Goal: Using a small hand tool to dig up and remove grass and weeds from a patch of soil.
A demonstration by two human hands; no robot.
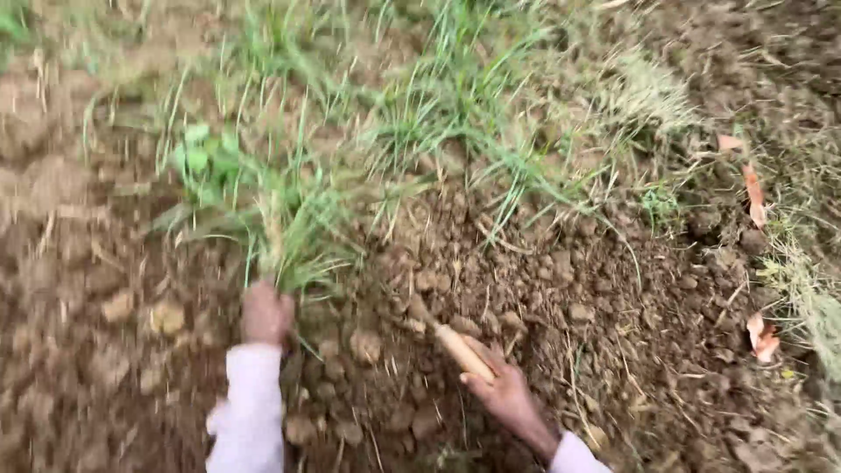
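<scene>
My left hand (265, 313) is closed around the base of a clump of green grass (293, 219) that rises from the brown soil. My right hand (504, 390) grips the pale wooden handle of a small digging tool (455, 344). The tool's far end is buried in loose clods between the two hands, so its blade is hidden. Both wrists wear pale sleeves. The left side of the view is blurred.
Crumbly brown soil (596, 307) with small clods spreads around the hands. More grass tufts (455, 105) grow beyond them. Dry orange leaves (755, 197) and pale dead grass (806, 289) lie at the right.
</scene>
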